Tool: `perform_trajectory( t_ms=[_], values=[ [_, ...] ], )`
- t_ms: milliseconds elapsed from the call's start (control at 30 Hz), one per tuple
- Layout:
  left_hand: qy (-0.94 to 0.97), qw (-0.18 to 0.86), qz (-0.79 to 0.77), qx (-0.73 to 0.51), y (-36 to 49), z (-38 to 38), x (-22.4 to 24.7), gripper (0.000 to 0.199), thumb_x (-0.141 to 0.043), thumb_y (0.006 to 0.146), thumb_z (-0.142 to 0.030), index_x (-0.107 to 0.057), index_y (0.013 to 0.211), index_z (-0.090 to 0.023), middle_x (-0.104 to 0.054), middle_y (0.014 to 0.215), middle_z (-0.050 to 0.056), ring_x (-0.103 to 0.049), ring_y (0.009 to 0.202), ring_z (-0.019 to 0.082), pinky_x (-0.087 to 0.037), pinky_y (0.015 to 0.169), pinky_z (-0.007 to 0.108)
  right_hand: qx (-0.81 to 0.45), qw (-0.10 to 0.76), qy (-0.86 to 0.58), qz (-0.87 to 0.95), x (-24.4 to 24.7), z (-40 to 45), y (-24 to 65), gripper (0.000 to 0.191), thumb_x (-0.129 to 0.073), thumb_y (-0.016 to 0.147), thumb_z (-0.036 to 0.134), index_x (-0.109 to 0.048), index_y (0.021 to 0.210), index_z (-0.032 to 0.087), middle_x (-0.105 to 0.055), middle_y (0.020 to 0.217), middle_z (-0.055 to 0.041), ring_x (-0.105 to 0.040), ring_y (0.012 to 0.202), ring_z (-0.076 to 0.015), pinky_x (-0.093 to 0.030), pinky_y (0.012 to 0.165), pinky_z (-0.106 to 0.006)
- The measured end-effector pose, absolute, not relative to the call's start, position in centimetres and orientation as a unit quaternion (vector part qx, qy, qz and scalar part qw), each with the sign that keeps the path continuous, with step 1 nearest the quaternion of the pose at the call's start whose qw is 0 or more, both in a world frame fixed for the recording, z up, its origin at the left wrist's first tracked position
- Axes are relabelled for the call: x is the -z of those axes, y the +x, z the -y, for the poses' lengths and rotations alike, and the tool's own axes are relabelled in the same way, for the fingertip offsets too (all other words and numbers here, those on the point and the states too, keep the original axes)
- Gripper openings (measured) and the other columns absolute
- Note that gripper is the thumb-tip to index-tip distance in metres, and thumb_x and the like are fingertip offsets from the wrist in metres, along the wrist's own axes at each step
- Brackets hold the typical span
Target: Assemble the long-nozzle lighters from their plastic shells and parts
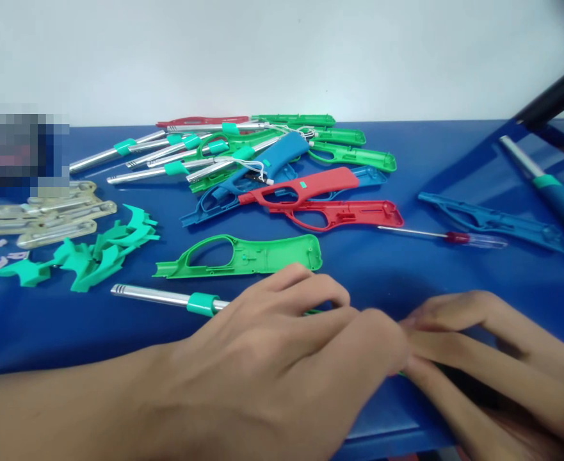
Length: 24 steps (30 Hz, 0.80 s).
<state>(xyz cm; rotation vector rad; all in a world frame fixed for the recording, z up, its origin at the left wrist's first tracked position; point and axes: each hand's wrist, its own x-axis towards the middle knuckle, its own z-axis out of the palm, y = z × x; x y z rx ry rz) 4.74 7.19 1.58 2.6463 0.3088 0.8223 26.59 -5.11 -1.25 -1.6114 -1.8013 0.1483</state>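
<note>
A long-nosed gas lighter lies under my left hand (282,346); its metal tube (154,296) with a teal collar (202,304) sticks out to the left. Only slivers of its green body show between and below the fingers. My left fingers are curled around it. My right hand (474,339) meets the left fingertips from the right, its fingers bent and pinched together. What lies between those fingertips is hidden, with a bit of green just beneath. Just beyond the left hand rests an open green lighter handle half (276,255).
Red handle halves (353,214), metal tubes (142,169) and other shells pile at the back. Teal triggers (87,262) and clear fuel tanks (56,221) lie left. A screwdriver (474,239), a blue handle half (502,224) and a blue lighter (563,205) are at right.
</note>
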Motion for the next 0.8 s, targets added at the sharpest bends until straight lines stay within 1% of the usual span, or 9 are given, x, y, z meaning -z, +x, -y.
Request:
perform_trajectory(
  t_ms=[67,167,267,367,467,600,667,733,800],
  values=[
    [0.936,0.172,-0.104,-0.289,4.7,-7.2,-1.5,0.026,-0.044,0.093,-0.003,-0.063,0.098,-0.019,-0.076,0.084,-0.001,-0.073,0.083,0.018,-0.061,0.079,0.034,-0.055,0.356,-0.619,0.698,1.3,5.1,26.5,0.021,-0.062,0.106,0.024,-0.077,0.113,0.037,-0.062,0.104,-0.0031,-0.068,0.098,-0.0206,-0.06,0.07,-0.032],
    [0.928,0.195,-0.097,-0.301,4.6,-7.2,-1.6,0.024,-0.047,0.089,-0.003,-0.06,0.1,-0.019,-0.075,0.085,-0.001,-0.072,0.083,0.016,-0.062,0.084,0.031,-0.057,0.356,-0.625,0.692,1.3,5.0,26.3,0.02,-0.062,0.105,0.025,-0.077,0.109,0.037,-0.064,0.102,-0.0037,-0.069,0.095,-0.0221,-0.061,0.069,-0.034],
    [0.922,0.207,-0.106,-0.309,4.7,-7.1,-1.7,0.029,-0.048,0.087,0.001,-0.06,0.101,-0.021,-0.077,0.09,-0.003,-0.072,0.088,0.013,-0.063,0.089,0.026,-0.056,0.361,-0.631,0.684,1.1,4.8,26.1,0.02,-0.062,0.104,0.026,-0.078,0.107,0.037,-0.065,0.099,-0.0039,-0.07,0.091,-0.0232,-0.062,0.065,-0.035],
    [0.921,0.19,-0.115,-0.32,4.8,-7.1,-1.7,0.032,-0.049,0.085,0.002,-0.064,0.1,-0.022,-0.077,0.094,-0.003,-0.072,0.092,0.014,-0.063,0.089,0.025,-0.057,0.367,-0.625,0.687,1.0,4.7,26.2,0.019,-0.064,0.103,0.025,-0.079,0.107,0.036,-0.066,0.097,-0.0035,-0.071,0.09,-0.0232,-0.061,0.064,-0.034],
    [0.932,0.148,-0.13,-0.305,4.8,-6.9,-1.6,0.027,-0.053,0.088,-0.005,-0.068,0.106,-0.018,-0.076,0.098,0.004,-0.07,0.095,0.02,-0.064,0.09,0.034,-0.057,0.356,-0.619,0.697,1.1,4.7,26.4,0.017,-0.066,0.102,0.023,-0.077,0.107,0.035,-0.066,0.101,-0.0021,-0.07,0.093,-0.0208,-0.061,0.068,-0.032],
    [0.957,0.057,-0.192,-0.209,4.6,-6.0,-1.4,0.032,-0.051,0.1,-0.024,-0.07,0.123,-0.013,-0.073,0.111,0.015,-0.066,0.103,0.035,-0.061,0.087,0.053,-0.036,0.344,-0.612,0.711,1.1,4.5,26.6,0.018,-0.068,0.103,0.022,-0.078,0.11,0.036,-0.068,0.101,-0.0001,-0.069,0.093,-0.0171,-0.06,0.071,-0.028],
    [0.958,0.026,-0.214,-0.191,4.6,-5.5,-1.4,0.035,-0.048,0.105,-0.029,-0.071,0.125,-0.012,-0.072,0.113,0.016,-0.064,0.107,0.038,-0.059,0.089,0.056,-0.028,0.343,-0.6,0.722,0.9,4.4,26.5,0.019,-0.068,0.103,0.023,-0.078,0.114,0.035,-0.07,0.101,0.0001,-0.071,0.091,-0.0155,-0.06,0.07,-0.026],
    [0.961,0.019,-0.211,-0.178,4.7,-5.2,-1.4,0.035,-0.046,0.108,-0.029,-0.071,0.125,-0.012,-0.071,0.113,0.015,-0.064,0.109,0.037,-0.058,0.092,0.055,-0.029,0.34,-0.597,0.726,0.6,4.3,26.3,0.023,-0.065,0.104,0.023,-0.078,0.118,0.035,-0.071,0.105,-0.0002,-0.072,0.091,-0.0146,-0.06,0.069,-0.025],
    [0.964,0.026,-0.2,-0.173,4.8,-5.3,-1.3,0.034,-0.044,0.11,-0.026,-0.073,0.12,-0.011,-0.072,0.109,0.014,-0.065,0.107,0.035,-0.059,0.093,0.054,-0.034,0.34,-0.61,0.715,0.6,4.6,26.7,0.027,-0.06,0.105,0.023,-0.078,0.121,0.035,-0.073,0.112,-0.001,-0.074,0.095,-0.0165,-0.061,0.071,-0.027]
  ],
)
